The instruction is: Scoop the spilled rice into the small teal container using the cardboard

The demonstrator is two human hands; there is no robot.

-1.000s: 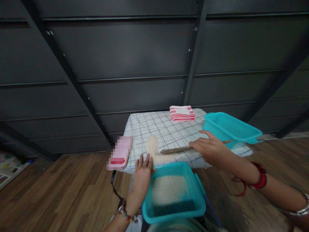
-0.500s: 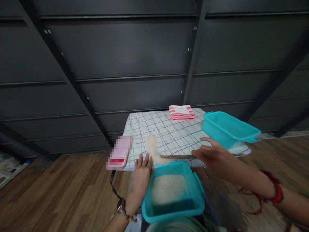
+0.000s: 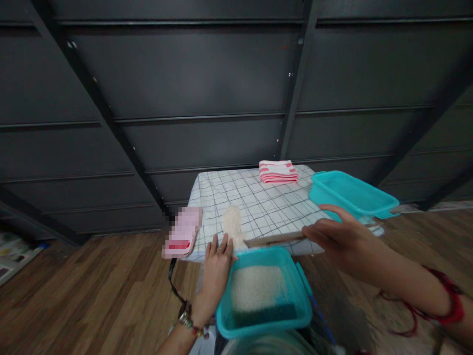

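Observation:
Loose white rice [image 3: 232, 221] lies in a strip on the checked cloth, reaching down to the table's front edge. My left hand [image 3: 217, 264] rests at that edge with fingers stretched out, beside the rice and against the left rim of a turquoise tub [image 3: 266, 330]. Inside this tub is more rice [image 3: 258, 287]. A long, thin, wooden-looking strip [image 3: 275, 239] is gripped at its right part by my right hand [image 3: 338, 234]. Its left tip meets the rice just above the tub's far rim. Part of the strip is hidden behind my right hand.
A second turquoise tub [image 3: 354, 192] stands at the table's right side. A folded pink-and-white towel [image 3: 278, 171] lies at the back of the checked cloth [image 3: 214, 190]. On the left edge is a pink phone-like object [image 3: 186, 229], partly blurred. A dark panelled wall [image 3: 207, 143] rises behind.
My right hand has shifted right, and the strip now shows more of its flat side. Less rice lies along the front edge near the strip. My left hand has stayed put.

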